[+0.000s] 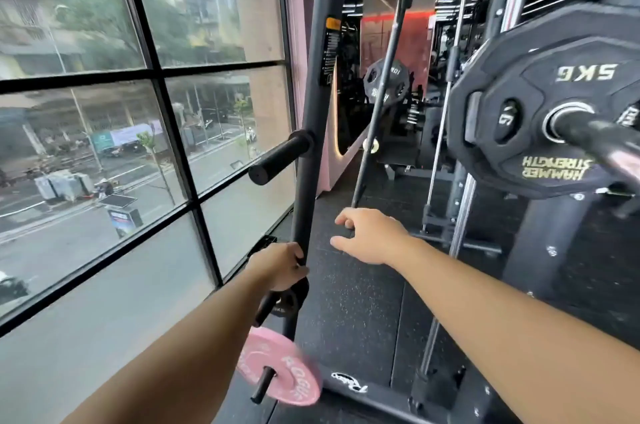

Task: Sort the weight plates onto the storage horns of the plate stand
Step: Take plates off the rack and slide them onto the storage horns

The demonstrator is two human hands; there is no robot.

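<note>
The small black plate (pixel 290 300) sits low and left of centre, threaded on the middle horn (pixel 264 310) and pushed close to the stand's upright (pixel 311 118). That horn's long axis runs out from the upright toward the lower left, so a plate travels along that line. The left hand (pixel 280 267) is on it, fingers curled over the plate's top rim right beside the upright. The right hand (pixel 369 236) hangs apart to the right over the rubber floor (pixel 363 302), fingers loosely bent and holding nothing.

Below, a pink plate (pixel 280 366) rides the lowest horn (pixel 260 389). Above, the top horn (pixel 280 158) is bare. A large 5 kg plate (pixel 540 104) hangs on a bar at the right, nearer the right hand. The window (pixel 104 111) closes off the left side, leaving little room beyond the horn tips.
</note>
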